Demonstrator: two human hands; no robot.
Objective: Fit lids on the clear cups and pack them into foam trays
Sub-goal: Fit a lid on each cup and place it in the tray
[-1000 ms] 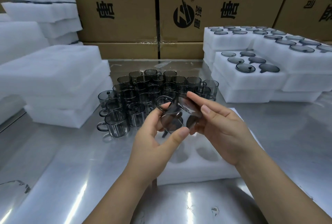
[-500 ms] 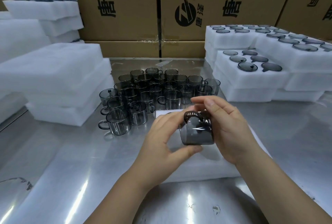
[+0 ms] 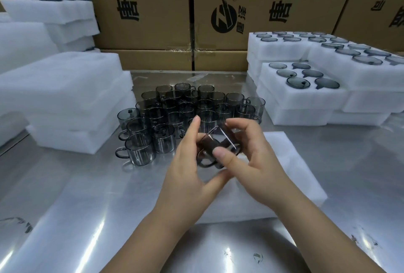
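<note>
Steel table (image 3: 65, 185), loose cups (image 3: 175, 111) behind, both hands' grip, left hand (image 3: 188, 176), right hand (image 3: 251, 159), holding smoky cup (image 3: 215, 150)

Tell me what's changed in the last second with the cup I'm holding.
Both hands, left hand and right hand, kept hold of the smoky cup and turned it over between them. The loose cups and filled foam trays stayed put.

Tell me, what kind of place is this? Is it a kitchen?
Probably not a kitchen. It looks like a packing room in a factory or warehouse: big printed cardboard boxes line the back, white foam trays are stacked up holding cups, and dozens of matching smoky clear cups wait on a shiny metal table.
</note>
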